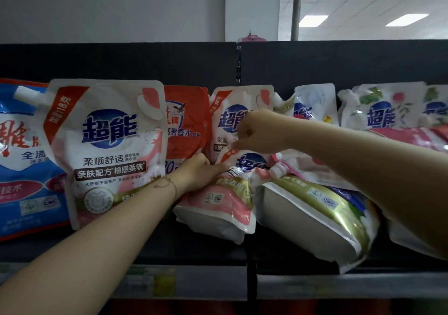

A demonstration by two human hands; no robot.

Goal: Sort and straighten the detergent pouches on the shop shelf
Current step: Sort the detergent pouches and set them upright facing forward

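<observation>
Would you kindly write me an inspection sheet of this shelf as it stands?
Surface: dark shelf, with price labels on its front edge.
Job's things: blue pouch, white pouch and red pouch stand upright at left. The slumped pouch leans forward in the middle. The gold pouch lies beside it, base forward. The back-row pouches stand upright at right.
Clutter: nothing seen.
Grips: right hand pinches the slumped pouch's top. Left hand is on its upper left; hold unclear.
Cables: nothing seen.
Surroundings: black back panel, white wall, ceiling lights.
</observation>
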